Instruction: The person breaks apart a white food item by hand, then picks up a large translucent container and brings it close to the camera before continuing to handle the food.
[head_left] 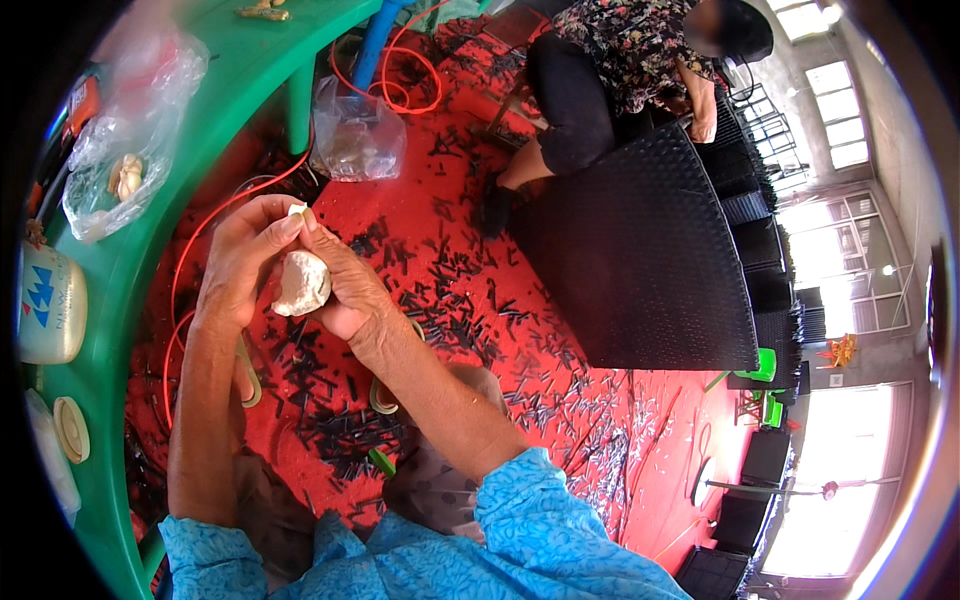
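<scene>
Fingertips [287,229] of your left hand [238,258] pinch a small white piece [297,210] near a rough, rounded white lump [302,284] held in your right hand [352,288], hands together. This step seems fine fingertip work; next needs steadiness.

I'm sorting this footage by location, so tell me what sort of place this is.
Probably a workshop making woven goods: a co-worker sits by a large black panel with a woven-looking surface, and short black scraps litter the red floor.
</scene>
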